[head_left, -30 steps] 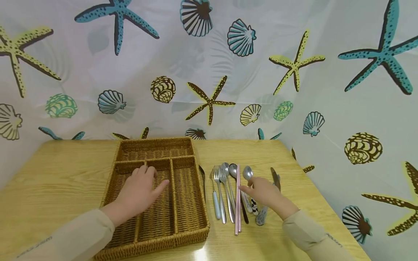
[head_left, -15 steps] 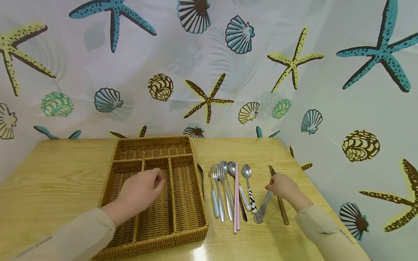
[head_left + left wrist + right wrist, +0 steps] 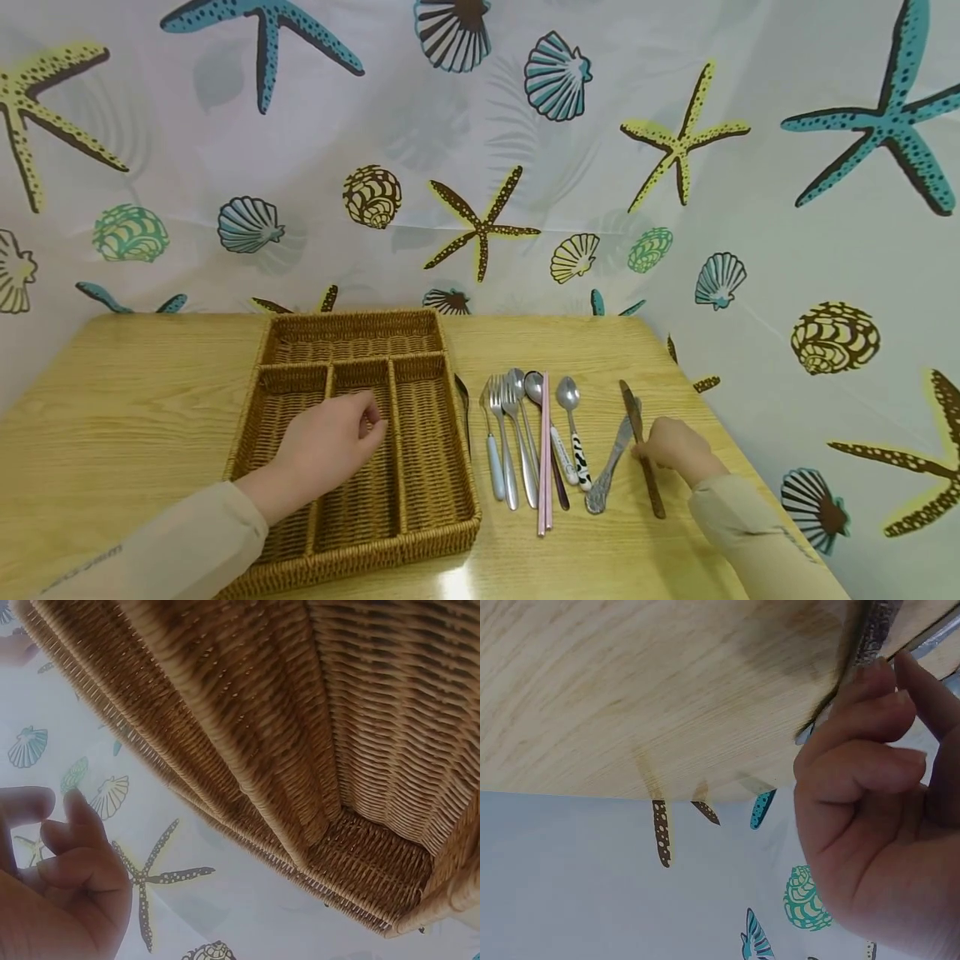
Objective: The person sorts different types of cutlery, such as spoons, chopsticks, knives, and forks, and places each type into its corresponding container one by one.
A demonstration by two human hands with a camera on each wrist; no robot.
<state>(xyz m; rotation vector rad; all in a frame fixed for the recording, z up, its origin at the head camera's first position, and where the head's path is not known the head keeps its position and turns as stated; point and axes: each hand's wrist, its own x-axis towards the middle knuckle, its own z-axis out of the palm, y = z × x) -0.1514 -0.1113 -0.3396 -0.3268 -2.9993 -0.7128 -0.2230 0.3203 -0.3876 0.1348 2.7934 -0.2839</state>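
We see the right hand (image 3: 677, 448) pinching the brown knife (image 3: 653, 492), its middle hidden; long axis runs ahead-left, blade foremost; left hand (image 3: 324, 443) loosely curled.

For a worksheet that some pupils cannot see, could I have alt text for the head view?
A person's right hand has its fingers on a brown knife that crosses a grey knife on a wooden table. The left hand is over a divided wicker tray; forks, spoons and pink chopsticks lie between tray and knives.
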